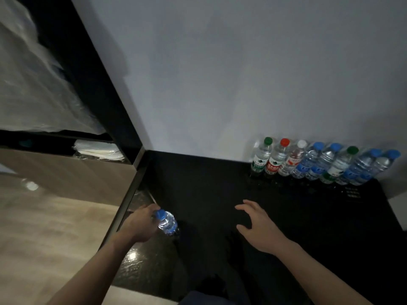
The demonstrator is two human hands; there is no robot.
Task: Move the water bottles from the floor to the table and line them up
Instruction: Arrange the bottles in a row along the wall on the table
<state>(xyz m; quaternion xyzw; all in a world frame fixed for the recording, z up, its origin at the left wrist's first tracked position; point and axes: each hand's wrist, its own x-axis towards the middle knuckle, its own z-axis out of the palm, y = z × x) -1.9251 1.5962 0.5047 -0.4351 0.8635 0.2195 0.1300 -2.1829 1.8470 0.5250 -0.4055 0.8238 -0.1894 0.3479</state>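
Head view: looking down over a dark bench (pixel 209 183) that is meeting a pale wall (pixel 242 62), with both bare arms reaching forward.
Left fingers: the left hand (pixel 141 225) is curling its fingers (pixel 152 211) round the neck of a blue-capped bottle (pixel 167 222), just under the cap; gripping high is probably letting the body swing clear of the bench edge.
Held bottle: it is tilting, cap towards the hand and base towards the bench, and seems to be sitting at or just over the near left edge; whether its base is touching cannot be told in the dim light.
Right fingers: the right hand (pixel 257 225) is hovering over the bench with fingers (pixel 242 205) spread and relaxed, holding nothing, likely waiting to steady or take the bottle.
Row of bottles (pixel 323 161): eight are standing upright, touching side by side against the wall at the far right, well apart from the held one, so the line is being built along the wall.
Caps in the row: reading left to right, green, red, white, blue, blue, green, blue, blue.
Labels: green, red and blue bands are showing, with white marks too small and blurred to read; no brand can be made out.
Bench marking: a few small pale lines of print near the row are also unreadable.
Judgement: this bottle likely needs to join the left end of the row.
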